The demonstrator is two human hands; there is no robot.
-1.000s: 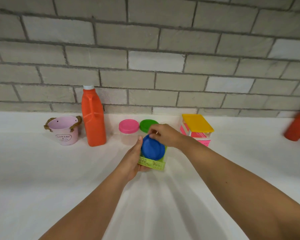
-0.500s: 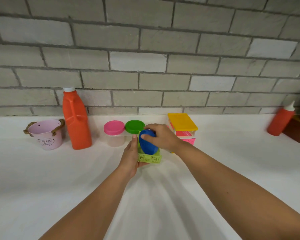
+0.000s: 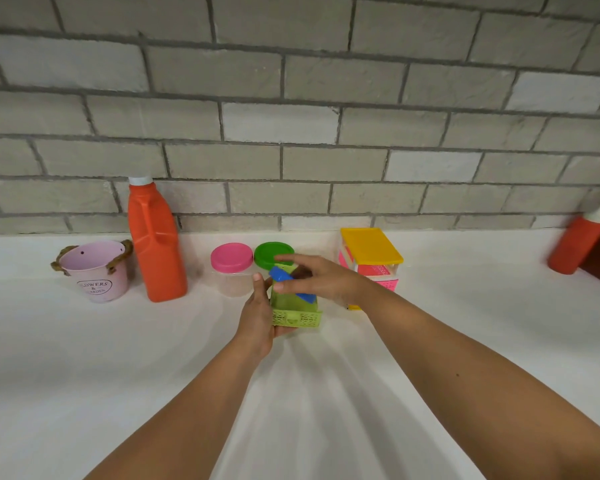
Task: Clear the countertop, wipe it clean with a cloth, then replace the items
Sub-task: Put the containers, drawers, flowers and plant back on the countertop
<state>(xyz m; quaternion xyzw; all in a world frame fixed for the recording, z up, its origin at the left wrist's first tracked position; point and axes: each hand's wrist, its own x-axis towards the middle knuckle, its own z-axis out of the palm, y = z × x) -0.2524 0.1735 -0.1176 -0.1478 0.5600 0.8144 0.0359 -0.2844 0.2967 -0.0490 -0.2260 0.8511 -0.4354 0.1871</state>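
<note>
My left hand [image 3: 257, 317] grips the left side of a small lime-green basket [image 3: 296, 317] held just above the white countertop [image 3: 84, 358]. My right hand [image 3: 321, 280] holds a blue lid [image 3: 282, 274] over the basket's top, tilted, its right edge poking out below my fingers. Behind stand a pink-lidded clear jar [image 3: 231, 268] and a green-lidded jar [image 3: 273, 253], the second partly hidden by my right hand. A tall orange bottle [image 3: 156, 244] and a pink metal bucket [image 3: 96, 270] stand to the left.
A small drawer unit with a yellow top [image 3: 371, 258] stands right of my hands, against the grey brick wall [image 3: 291, 116]. A red squeeze bottle [image 3: 577, 240] stands at the far right, next to a dark red object at the frame edge.
The blue lid has tipped from facing me to lying flatter over the basket. Both hands with the basket shifted slightly toward the jars; the view drifted right.
</note>
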